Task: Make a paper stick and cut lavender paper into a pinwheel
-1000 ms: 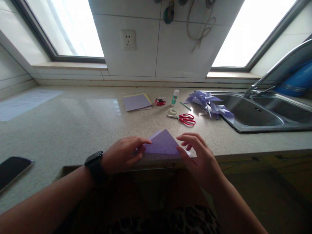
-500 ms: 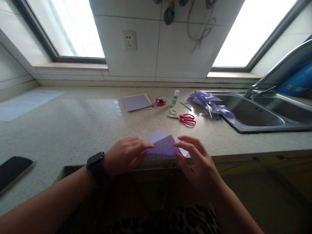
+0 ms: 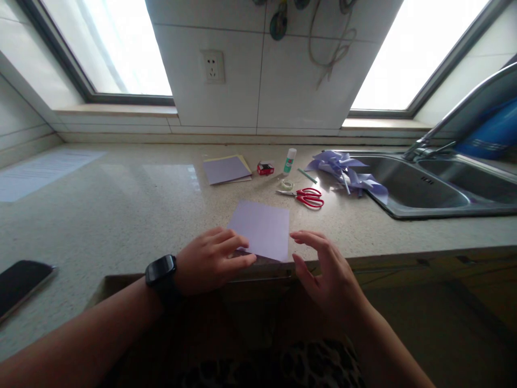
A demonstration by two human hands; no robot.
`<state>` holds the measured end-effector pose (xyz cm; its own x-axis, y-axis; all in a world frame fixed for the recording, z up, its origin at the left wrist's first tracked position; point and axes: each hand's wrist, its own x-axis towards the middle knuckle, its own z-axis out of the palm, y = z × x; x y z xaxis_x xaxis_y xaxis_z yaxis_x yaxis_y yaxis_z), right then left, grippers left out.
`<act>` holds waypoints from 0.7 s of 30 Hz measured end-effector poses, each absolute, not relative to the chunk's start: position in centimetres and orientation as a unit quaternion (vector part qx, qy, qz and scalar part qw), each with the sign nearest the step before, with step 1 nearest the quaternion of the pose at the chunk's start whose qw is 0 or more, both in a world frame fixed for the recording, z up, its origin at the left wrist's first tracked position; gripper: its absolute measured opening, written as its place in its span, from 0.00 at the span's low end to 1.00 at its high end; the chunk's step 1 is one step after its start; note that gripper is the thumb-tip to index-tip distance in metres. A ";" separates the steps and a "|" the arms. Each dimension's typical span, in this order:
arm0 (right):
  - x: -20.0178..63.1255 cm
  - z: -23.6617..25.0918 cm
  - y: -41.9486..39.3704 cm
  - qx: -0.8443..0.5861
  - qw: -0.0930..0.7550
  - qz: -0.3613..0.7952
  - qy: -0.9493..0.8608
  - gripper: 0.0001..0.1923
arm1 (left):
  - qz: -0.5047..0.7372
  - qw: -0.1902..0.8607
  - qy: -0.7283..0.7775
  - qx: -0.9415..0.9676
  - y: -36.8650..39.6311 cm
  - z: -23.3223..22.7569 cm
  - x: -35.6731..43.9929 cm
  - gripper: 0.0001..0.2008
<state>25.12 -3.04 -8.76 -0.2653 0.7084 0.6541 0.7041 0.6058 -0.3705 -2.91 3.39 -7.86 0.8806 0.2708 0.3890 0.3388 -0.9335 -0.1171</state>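
A square sheet of purple paper lies flat and unfolded on the speckled countertop, close to its front edge. My left hand, with a black watch on the wrist, rests its fingertips on the sheet's near left corner. My right hand hovers at the sheet's right edge with fingers spread, holding nothing. Whether it touches the paper I cannot tell.
Farther back lie red scissors, a tape roll, a glue stick, a small red box, a stack of coloured paper and purple paper pinwheels. A steel sink is right, a phone left.
The purple paper was a folded triangle a second ago; it has been opened out and now lies flat as a square. Both hands drew back slightly toward its near corners.
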 end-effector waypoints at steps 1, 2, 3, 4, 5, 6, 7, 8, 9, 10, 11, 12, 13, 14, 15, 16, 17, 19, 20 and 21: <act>25.2 -9.0 -2.9 -0.448 0.403 0.001 -0.798 0.21 | -0.192 0.092 -0.155 -0.965 3.4 -7.9 -2.8 0.13; 25.2 -9.2 -2.9 -0.451 0.388 -0.003 -0.804 0.19 | -0.194 0.092 -0.152 -0.965 3.4 -7.9 -2.8 0.13; 25.3 -9.3 -2.8 -0.454 0.368 -0.007 -0.811 0.18 | -0.194 0.092 -0.150 -0.965 3.4 -7.9 -2.7 0.12; 25.3 -9.5 -2.7 -0.457 0.348 -0.008 -0.819 0.16 | -0.191 0.092 -0.150 -0.966 3.4 -8.0 -2.6 0.12; 25.3 -9.6 -2.7 -0.458 0.329 -0.008 -0.826 0.16 | -0.186 0.091 -0.150 -0.967 3.4 -8.0 -2.6 0.12; 25.2 -9.8 -2.7 -0.458 0.315 -0.007 -0.832 0.15 | -0.182 0.089 -0.149 -0.968 3.4 -8.0 -2.6 0.12; 25.2 -9.8 -2.7 -0.457 0.303 -0.005 -0.836 0.15 | -0.180 0.086 -0.149 -0.969 3.4 -8.0 -2.6 0.12; 25.1 -9.9 -2.8 -0.455 0.297 -0.003 -0.839 0.15 | -0.180 0.083 -0.148 -0.969 3.3 -8.0 -2.6 0.12; 25.0 -10.0 -2.8 -0.453 0.294 -0.001 -0.842 0.15 | -0.182 0.081 -0.147 -0.969 3.3 -8.1 -2.6 0.11; 24.9 -10.0 -2.8 -0.450 0.295 -0.001 -0.843 0.14 | -0.184 0.080 -0.144 -0.969 3.3 -8.1 -2.6 0.11; 24.9 -10.0 -2.9 -0.448 0.297 -0.001 -0.843 0.13 | -0.186 0.080 -0.141 -0.969 3.2 -8.1 -2.5 0.10; 24.8 -10.0 -2.9 -0.446 0.301 -0.002 -0.843 0.12 | -0.185 0.083 -0.139 -0.969 3.2 -8.1 -2.4 0.10; 24.8 -10.0 -2.9 -0.444 0.305 -0.003 -0.842 0.11 | -0.183 0.086 -0.138 -0.970 3.1 -8.1 -2.3 0.10; 24.8 -10.0 -2.9 -0.443 0.309 -0.003 -0.842 0.11 | -0.181 0.090 -0.139 -0.969 3.0 -8.1 -2.1 0.10; 24.9 -9.9 -2.9 -0.440 0.312 -0.003 -0.842 0.10 | -0.180 0.094 -0.141 -0.969 2.8 -8.1 -1.9 0.10; 24.9 -9.9 -2.9 -0.437 0.316 -0.004 -0.842 0.10 | -0.181 0.097 -0.145 -0.968 2.6 -8.2 -1.7 0.11; 25.0 -9.8 -2.9 -0.433 0.320 -0.005 -0.843 0.09 | -0.185 0.100 -0.150 -0.966 2.4 -8.2 -1.5 0.12; 25.0 -9.7 -2.8 -0.425 0.325 -0.009 -0.845 0.07 | -0.194 0.101 -0.157 -0.963 1.8 -8.3 -1.0 0.13; 25.0 -9.6 -2.8 -0.421 0.327 -0.012 -0.846 0.06 | -0.195 0.101 -0.159 -0.963 1.6 -8.4 -0.9 0.14; 25.0 -9.5 -2.8 -0.417 0.329 -0.014 -0.847 0.06 | -0.193 0.100 -0.162 -0.963 1.3 -8.5 -0.7 0.16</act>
